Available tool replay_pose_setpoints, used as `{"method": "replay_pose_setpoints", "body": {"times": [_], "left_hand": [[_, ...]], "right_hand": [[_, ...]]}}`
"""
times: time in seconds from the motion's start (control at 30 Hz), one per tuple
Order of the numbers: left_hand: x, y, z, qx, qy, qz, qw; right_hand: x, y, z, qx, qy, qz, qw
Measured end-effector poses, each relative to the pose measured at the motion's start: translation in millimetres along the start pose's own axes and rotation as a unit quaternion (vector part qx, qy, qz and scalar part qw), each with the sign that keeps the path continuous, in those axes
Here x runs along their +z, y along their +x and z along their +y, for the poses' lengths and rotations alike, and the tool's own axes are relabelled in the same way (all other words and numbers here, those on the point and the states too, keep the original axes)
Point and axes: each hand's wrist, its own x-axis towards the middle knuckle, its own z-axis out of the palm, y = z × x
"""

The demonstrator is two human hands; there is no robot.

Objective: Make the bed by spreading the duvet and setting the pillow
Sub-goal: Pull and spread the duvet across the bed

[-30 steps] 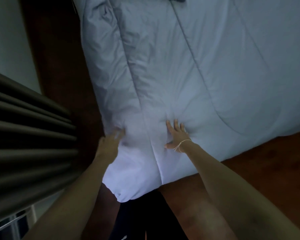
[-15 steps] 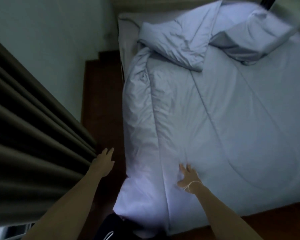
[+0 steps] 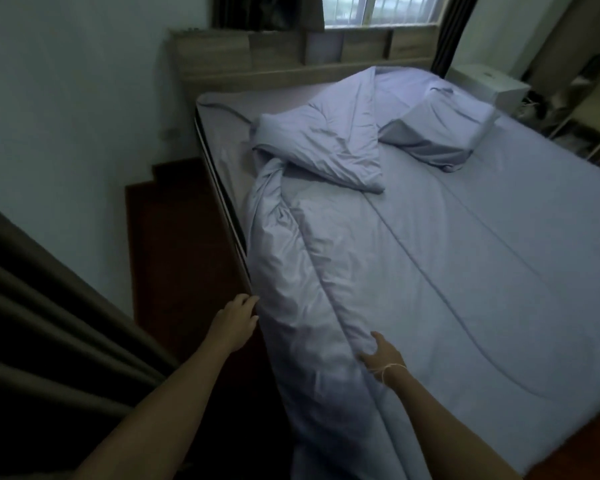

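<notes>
A pale lilac-grey duvet [image 3: 447,271] is seen spread over most of the bed, its stitched seams running lengthwise and curving near the foot. Along the bed's left side the duvet is bunched into a thick creased roll that hangs over the edge, and its top corner is folded back on itself below the headboard [image 3: 274,69], so that a strip of the fitted sheet [image 3: 229,119] is left bare there. A pillow [image 3: 440,131] in matching fabric is seen lying askew on the duvet, towards the headboard's right end.

The seam fold near the foot of the bed is gripped by the right hand [image 3: 381,355], fingers curled into the fabric; a thin string is worn at its wrist. The left hand [image 3: 238,322] is held against the hanging roll at the side of the bed, fingers together and lightly bent, the tips touching the cloth.

A dark curtain [image 3: 42,323] is seen to the left of the bed, a window [image 3: 378,10] above the headboard.
</notes>
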Motion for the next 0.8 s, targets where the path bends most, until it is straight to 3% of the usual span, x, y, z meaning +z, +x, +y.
{"method": "replay_pose_setpoints", "body": {"times": [0.33, 0.5, 0.8], "left_hand": [[-102, 73, -84, 0.028, -0.028, 0.048, 0.998], [-126, 109, -97, 0.031, -0.036, 0.060, 0.997], [-154, 222, -124, 0.049, -0.049, 0.059, 0.996]], "right_hand": [[14, 36, -167, -0.066, 0.069, 0.043, 0.994], [5, 68, -212, -0.080, 0.072, 0.078, 0.991], [-3, 176, -278, -0.054, 0.054, 0.062, 0.995]]}}
